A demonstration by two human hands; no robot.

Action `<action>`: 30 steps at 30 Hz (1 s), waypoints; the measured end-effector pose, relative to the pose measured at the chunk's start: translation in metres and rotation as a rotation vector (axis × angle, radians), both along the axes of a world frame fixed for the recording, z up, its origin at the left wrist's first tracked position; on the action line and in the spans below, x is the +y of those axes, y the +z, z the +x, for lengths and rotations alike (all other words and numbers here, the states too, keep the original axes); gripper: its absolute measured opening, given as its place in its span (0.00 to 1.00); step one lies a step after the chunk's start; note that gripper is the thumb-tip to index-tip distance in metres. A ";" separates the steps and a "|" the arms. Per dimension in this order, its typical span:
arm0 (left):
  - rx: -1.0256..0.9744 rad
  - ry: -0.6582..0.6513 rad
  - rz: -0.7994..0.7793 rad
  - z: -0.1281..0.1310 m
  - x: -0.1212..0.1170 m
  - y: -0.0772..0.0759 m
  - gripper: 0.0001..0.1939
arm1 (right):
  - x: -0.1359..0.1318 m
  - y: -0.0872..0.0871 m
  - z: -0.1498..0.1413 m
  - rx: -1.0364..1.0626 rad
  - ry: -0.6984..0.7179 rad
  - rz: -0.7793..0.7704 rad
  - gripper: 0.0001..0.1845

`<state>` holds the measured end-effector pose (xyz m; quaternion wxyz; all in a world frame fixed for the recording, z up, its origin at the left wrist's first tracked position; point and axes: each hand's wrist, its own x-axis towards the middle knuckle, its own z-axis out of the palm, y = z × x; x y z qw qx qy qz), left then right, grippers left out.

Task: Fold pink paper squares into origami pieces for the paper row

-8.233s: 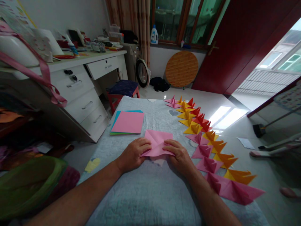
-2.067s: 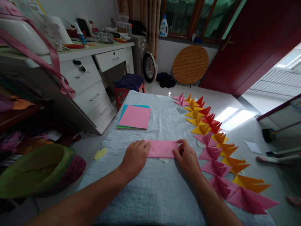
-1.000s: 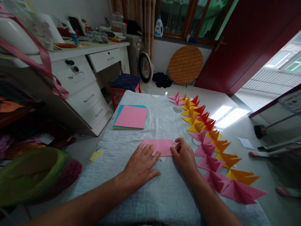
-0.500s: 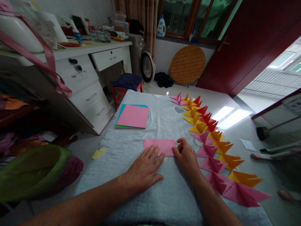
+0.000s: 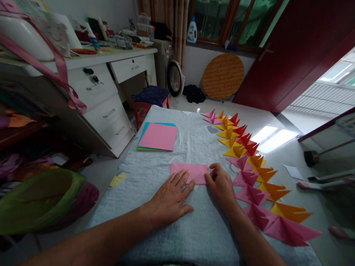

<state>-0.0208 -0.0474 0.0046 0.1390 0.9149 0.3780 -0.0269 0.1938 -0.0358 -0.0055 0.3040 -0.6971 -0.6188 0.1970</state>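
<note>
Hand L (image 5: pixel 170 197) palm-down, fingertips (image 5: pixel 182 177) on pink ppr (image 5: pixel 198 170)

Cloth-covered surface (image 5: pixel 194 225) and paper pieces

Covering: one pale blue-grey cloth, wrinkled, bearing a grey heart-shaped patch (image 5: pixel 212 129) towards the far right and a yellow patch (image 5: pixel 118 179) by the left edge.

Left, far half: one stack of square paper sheets (image 5: pixel 157 137), pink uppermost (blue peeps out at the back and left, green along the near edge).

Centre: one folded pink paper (image 5: pixel 199 172), a flat rectangle lying crosswise.

Right edge: folded paper figures in rows, points raised. Farther part: red figures (image 5: pixel 244 139) outermost, yellow figures (image 5: pixel 229 142) inside them, pink pieces (image 5: pixel 212 117) at the far end. Nearer part: orange figures (image 5: pixel 266 175) outermost, pink figures (image 5: pixel 251 194) inside.
</note>
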 end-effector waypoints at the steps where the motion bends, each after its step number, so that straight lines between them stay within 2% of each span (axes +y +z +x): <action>1: 0.001 0.000 -0.005 0.000 0.000 0.001 0.39 | 0.000 0.000 0.000 -0.002 -0.001 0.001 0.12; 8: 0.017 -0.003 -0.011 0.001 0.000 0.005 0.41 | -0.001 -0.002 0.000 -0.014 -0.002 0.002 0.12; 20: -0.021 -0.019 0.144 -0.001 -0.003 -0.006 0.40 | 0.001 0.002 0.001 0.033 -0.019 -0.022 0.12; 26: -0.033 0.085 0.228 -0.003 0.001 -0.010 0.41 | 0.000 0.001 0.002 0.050 -0.013 -0.034 0.13; 30: -0.041 0.110 0.258 -0.002 0.004 -0.010 0.38 | 0.001 0.001 0.002 0.050 -0.013 -0.033 0.13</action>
